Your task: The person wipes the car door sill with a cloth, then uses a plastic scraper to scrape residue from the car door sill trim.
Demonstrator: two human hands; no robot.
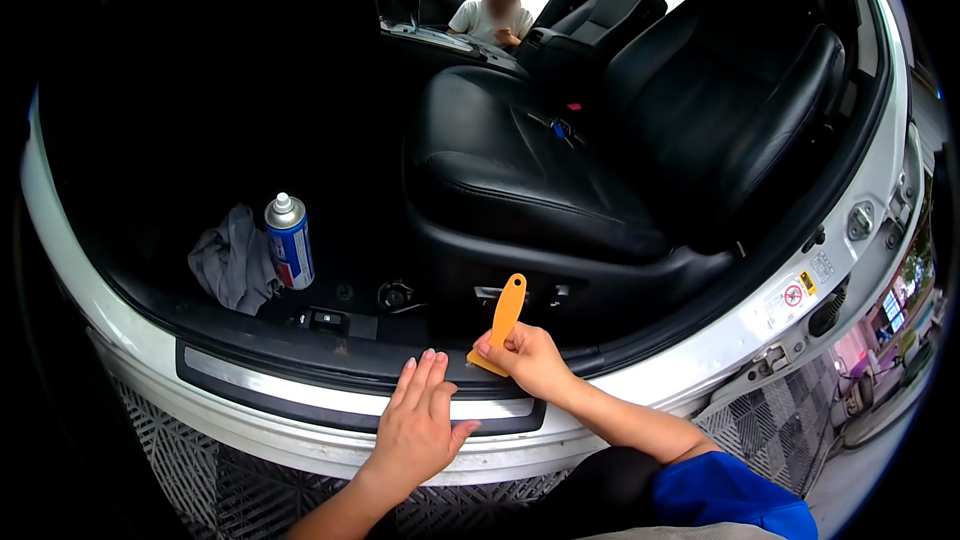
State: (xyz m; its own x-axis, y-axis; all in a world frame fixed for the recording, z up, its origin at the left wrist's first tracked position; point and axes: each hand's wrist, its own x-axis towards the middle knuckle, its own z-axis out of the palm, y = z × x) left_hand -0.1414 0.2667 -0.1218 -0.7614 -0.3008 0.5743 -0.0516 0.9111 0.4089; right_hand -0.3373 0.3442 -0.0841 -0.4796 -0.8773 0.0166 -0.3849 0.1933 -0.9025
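My right hand point(524, 358) grips a yellow plastic scraper point(509, 308) near its lower end, with the holed handle pointing up. The scraper's wide edge rests at the black trim of the door sill, near the right end of the sill plate point(300, 392). Just left of it, my left hand point(414, 424) lies over the sill plate with its fingers stretched out and holds nothing.
A blue and white spray can point(290, 245) stands beside a crumpled grey cloth point(233, 258) on the car floor. Keys point(560, 130) lie on the black seat point(530, 155). Another person point(492, 18) is at the car's far side. The door frame point(850, 230) curves up on the right.
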